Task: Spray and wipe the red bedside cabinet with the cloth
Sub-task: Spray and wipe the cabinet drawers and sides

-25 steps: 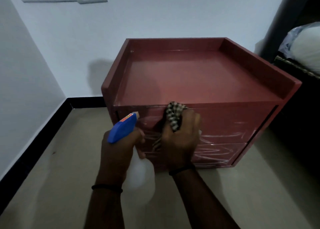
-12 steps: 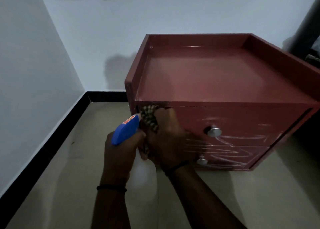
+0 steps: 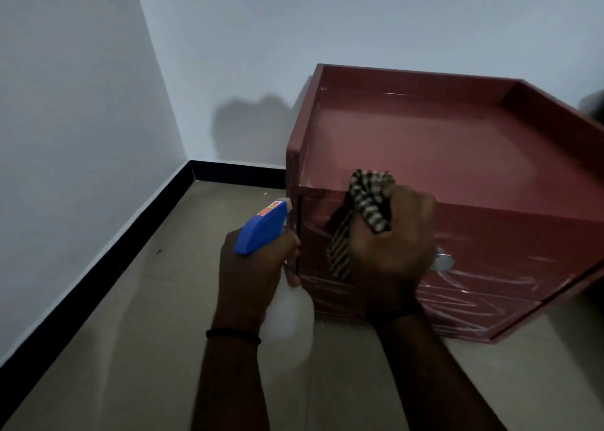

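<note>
**A:** Where's the cabinet point(image 3: 425, 143) sitting for us?

**B:** Right half of the frame, on the floor point(image 3: 130, 332). Our right hand point(image 3: 392, 244) has its grip bunched round the checked cloth point(image 3: 369, 198) at the top front edge. Our left hand point(image 3: 251, 267) keeps its grip wrapped round the spray bottle point(image 3: 261, 231), lower centre.

Left grip point(image 3: 255, 267) curled round a spray bottle point(image 3: 287, 316), dark band point(image 3: 233, 335) at its wrist, right grip point(image 3: 392, 251) fisted on a checked cloth point(image 3: 369, 198), knuckles upward, both forearms reaching forward side by side
</note>
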Tool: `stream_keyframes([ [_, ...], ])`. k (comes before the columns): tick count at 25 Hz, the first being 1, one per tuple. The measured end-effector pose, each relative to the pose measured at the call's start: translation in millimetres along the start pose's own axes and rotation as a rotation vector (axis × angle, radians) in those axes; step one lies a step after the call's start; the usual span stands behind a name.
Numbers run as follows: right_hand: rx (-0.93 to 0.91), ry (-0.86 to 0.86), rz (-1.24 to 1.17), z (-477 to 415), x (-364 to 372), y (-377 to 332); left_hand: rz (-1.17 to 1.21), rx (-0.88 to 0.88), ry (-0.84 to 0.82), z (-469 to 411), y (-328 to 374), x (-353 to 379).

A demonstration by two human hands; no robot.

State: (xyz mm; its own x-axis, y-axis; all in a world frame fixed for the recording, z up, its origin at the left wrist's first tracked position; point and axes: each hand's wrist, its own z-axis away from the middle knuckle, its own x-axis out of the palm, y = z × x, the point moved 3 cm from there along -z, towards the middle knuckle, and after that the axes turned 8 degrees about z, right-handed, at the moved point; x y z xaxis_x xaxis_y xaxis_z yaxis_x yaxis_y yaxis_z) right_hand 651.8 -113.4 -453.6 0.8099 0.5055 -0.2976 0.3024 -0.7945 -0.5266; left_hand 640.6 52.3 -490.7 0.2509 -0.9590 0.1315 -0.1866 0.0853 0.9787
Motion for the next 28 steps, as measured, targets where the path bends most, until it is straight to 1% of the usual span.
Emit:
stream_keyframes([
  [1, -0.016, -0.085, 0.005, -4, 4, -11, -0.024, 0.004, 0.008, 0, 0, 0],
  [3, -0.087, -0.333, 0.056, -11, 18, -39, -0.047, 0.017, 0.026, 0, -1, 1],
  [4, -0.107, -0.407, 0.102, -18, 20, -50, -0.046, 0.014, 0.038, 0, -1, 1],
  [9, -0.135, -0.523, 0.328, -55, 14, -64, -0.057, 0.021, 0.037, 3, 8, 7],
  [13, -0.231, -0.57, 0.536, -88, 29, -56, -0.033, 0.028, 0.019, 4, 14, 8],
  [15, -0.287, -0.631, 0.585, -94, 50, -56, -0.024, 0.028, 0.016, 1, 14, 6],
  [18, -0.334, -0.728, 0.52, -104, 69, -61, -0.03, 0.037, 0.017, 1, 13, 3],
  [21, -0.346, -0.836, 0.329, -96, 44, -59, -0.005, 0.027, 0.014, 3, 17, 3],
  [23, -0.41, -0.851, 0.24, -80, 21, -54, -0.009, 0.023, 0.028, 3, 20, 1],
  [24, -0.422, -0.814, 0.218, -76, 18, -52, -0.018, 0.03, 0.032, 2, 22, 0],
  [26, -0.361, -0.722, 0.25, -80, 28, -52, -0.029, 0.04, 0.047, 1, 23, -2],
  [28, -0.3, -0.675, 0.344, -87, 40, -55, -0.038, 0.033, 0.047, 1, 21, -2],
])
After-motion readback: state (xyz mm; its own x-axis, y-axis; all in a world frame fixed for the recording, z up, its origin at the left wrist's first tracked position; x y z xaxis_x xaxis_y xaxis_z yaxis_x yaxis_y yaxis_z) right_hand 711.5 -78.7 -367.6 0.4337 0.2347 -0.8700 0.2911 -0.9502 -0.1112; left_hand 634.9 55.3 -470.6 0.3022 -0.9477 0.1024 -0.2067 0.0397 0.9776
